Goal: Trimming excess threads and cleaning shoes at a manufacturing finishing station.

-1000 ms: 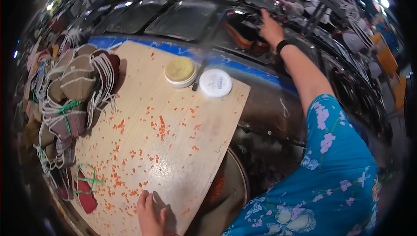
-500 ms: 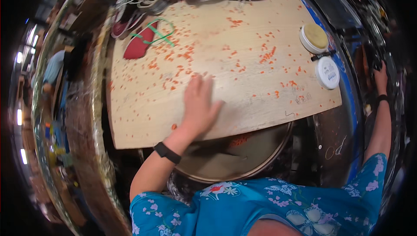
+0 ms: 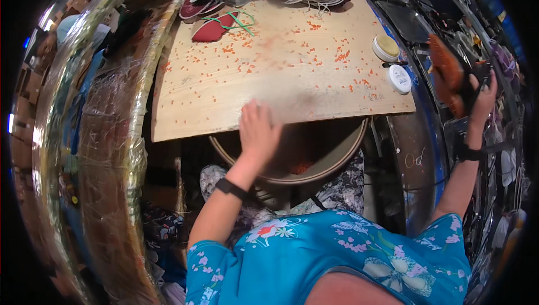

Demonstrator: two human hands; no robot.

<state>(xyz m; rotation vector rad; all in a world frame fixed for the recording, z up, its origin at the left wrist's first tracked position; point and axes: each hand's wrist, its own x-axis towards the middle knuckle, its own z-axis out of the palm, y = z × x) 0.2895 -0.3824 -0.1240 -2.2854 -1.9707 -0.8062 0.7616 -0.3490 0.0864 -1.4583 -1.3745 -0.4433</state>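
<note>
A round white lid (image 3: 400, 79) lies near a yellow-topped tub (image 3: 381, 54).

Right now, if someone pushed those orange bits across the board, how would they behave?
The orange bits look tiny and separate, so they would probably scatter. The board looks flat and smooth, so they may slide. They could spill: orange shows in the bin beneath.

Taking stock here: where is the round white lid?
The round white lid lies near the lower right corner of the wooden board in the head view, below the yellow-topped tub, a dark stick between them.
</note>
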